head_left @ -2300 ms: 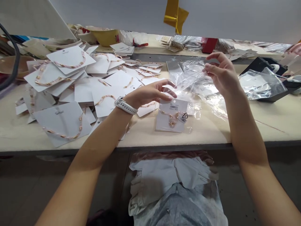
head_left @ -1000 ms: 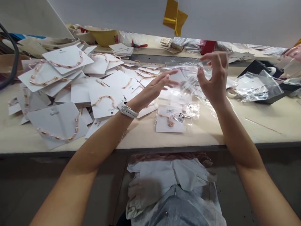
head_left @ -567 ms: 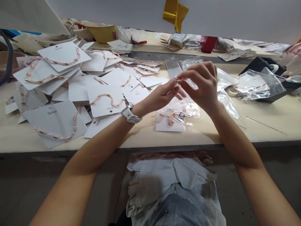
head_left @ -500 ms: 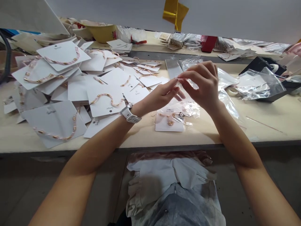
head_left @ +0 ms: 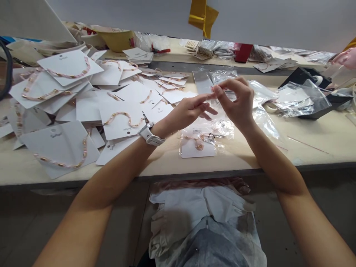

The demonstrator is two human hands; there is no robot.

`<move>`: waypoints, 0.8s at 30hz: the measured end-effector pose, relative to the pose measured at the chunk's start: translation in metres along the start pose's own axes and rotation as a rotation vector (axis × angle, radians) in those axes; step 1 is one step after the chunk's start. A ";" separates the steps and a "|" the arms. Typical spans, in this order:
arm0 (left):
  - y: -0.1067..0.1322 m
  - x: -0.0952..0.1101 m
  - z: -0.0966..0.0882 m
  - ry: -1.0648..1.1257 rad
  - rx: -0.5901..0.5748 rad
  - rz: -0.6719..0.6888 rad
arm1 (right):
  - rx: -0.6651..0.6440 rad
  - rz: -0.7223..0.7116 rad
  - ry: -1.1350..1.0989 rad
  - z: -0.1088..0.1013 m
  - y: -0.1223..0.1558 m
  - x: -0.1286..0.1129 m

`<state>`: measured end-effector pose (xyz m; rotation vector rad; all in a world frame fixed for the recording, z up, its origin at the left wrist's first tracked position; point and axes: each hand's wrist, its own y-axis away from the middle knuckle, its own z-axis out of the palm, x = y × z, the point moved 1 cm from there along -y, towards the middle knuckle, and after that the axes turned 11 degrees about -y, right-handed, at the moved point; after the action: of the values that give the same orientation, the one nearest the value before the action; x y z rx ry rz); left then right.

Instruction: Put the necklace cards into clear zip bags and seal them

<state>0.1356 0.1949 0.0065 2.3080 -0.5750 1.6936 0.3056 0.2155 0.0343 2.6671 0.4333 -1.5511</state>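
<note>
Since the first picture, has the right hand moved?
Yes: the right hand has moved left, toward the left hand. It was off to the right of the bagged necklace card and now sits almost straight above it.

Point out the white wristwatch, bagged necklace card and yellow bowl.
White wristwatch (head_left: 147, 132): head view, on the case.
Bagged necklace card (head_left: 191, 151): head view, on the card's face.
Yellow bowl (head_left: 116, 42): head view, on its outer wall.

L hand (head_left: 189, 111) & R hand (head_left: 236, 104) now together, prob pinching poly bag edge (head_left: 214, 92).
</note>
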 end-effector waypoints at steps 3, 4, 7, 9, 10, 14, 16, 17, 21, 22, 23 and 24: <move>-0.001 0.000 0.001 0.026 -0.004 -0.043 | -0.039 -0.014 -0.021 0.000 -0.003 0.000; -0.002 -0.001 0.001 0.028 -0.004 -0.057 | -0.012 -0.039 -0.021 0.002 -0.003 0.000; -0.001 -0.003 0.001 0.028 -0.022 -0.057 | 0.139 -0.075 -0.083 0.004 -0.006 0.003; 0.000 -0.004 0.000 0.039 -0.038 -0.053 | 0.319 -0.052 -0.181 -0.004 -0.012 0.011; 0.000 -0.004 -0.001 0.048 -0.044 -0.057 | 0.425 -0.032 -0.234 -0.012 -0.016 0.018; 0.002 0.000 -0.005 0.091 -0.019 -0.083 | 0.707 0.169 -0.404 -0.059 -0.034 0.055; 0.001 0.002 -0.008 0.096 0.020 -0.092 | 0.764 0.288 -0.472 -0.077 -0.040 0.070; 0.001 0.003 -0.009 0.095 0.042 -0.098 | 0.776 0.322 -0.491 -0.083 -0.042 0.076; -0.003 -0.001 -0.012 0.088 0.106 -0.137 | 0.733 0.321 -0.399 -0.089 -0.048 0.091; -0.003 -0.003 -0.013 0.089 0.117 -0.139 | 0.701 0.307 -0.359 -0.089 -0.050 0.095; -0.004 -0.006 -0.014 0.089 0.126 -0.137 | 0.633 0.281 -0.315 -0.089 -0.051 0.098; -0.005 -0.008 -0.016 0.090 0.135 -0.133 | 0.570 0.258 -0.280 -0.090 -0.052 0.102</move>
<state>0.1220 0.2070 0.0036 2.2881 -0.2906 1.8111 0.4163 0.3030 -0.0012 2.6333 -0.4093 -2.1631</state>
